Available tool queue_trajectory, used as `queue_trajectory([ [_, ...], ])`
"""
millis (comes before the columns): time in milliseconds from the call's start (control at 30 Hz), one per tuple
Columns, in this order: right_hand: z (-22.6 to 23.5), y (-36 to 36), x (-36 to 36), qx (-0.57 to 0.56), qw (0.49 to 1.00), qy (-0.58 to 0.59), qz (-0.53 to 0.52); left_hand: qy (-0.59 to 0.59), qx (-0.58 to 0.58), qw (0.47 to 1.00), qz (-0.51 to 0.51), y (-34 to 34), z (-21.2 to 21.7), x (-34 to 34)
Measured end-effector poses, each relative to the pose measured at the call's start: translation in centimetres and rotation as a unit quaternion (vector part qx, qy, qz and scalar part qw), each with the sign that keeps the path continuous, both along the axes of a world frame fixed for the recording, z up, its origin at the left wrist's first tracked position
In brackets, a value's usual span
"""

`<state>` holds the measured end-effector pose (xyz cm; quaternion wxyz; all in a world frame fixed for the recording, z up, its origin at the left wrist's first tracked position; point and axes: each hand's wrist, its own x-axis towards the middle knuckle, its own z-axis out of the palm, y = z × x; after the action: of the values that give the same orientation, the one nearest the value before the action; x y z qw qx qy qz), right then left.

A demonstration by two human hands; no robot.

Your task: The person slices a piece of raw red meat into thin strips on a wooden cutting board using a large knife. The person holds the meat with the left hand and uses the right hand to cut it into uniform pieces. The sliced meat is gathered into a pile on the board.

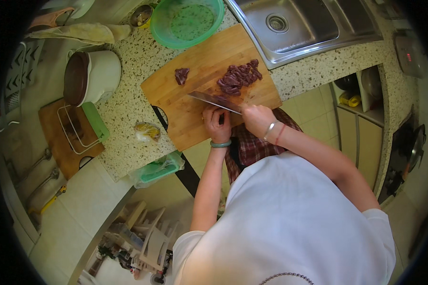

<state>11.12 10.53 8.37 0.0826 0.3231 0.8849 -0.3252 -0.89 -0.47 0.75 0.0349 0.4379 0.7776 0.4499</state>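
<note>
A wooden cutting board [195, 61] lies on the speckled counter. My right hand [258, 119] is closed round the handle of a kitchen knife [215, 102], whose blade points left across the board. Close to the blade, my left hand [216, 124] rests at the board's near edge with its fingers curled; whatever they hold, if anything, is hidden. Beyond the knife sits a pile of dark red sliced meat [238, 78]. A separate piece of dark red meat [181, 76] lies farther left on the board.
A green basin [160, 29] stands behind the board, beside a steel sink [309, 47]. On the left are a white pot [104, 71] with a brown lid, a small plastic bag [147, 131] and a second wooden board [52, 123]. A green bag-lined container [157, 171] hangs below the counter edge.
</note>
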Motion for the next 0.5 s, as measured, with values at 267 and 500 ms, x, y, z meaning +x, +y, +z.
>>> queue_trajectory([
  [267,-0.7,2.6,0.9,-0.022,0.998,-0.044,0.027,0.011,0.009,1.000,0.013,0.4,0.2,0.1],
  [500,-1.0,6.3,4.7,-0.066,0.994,0.019,-0.080,0.022,-0.014,0.999,-0.025,0.3,1.8,0.5],
])
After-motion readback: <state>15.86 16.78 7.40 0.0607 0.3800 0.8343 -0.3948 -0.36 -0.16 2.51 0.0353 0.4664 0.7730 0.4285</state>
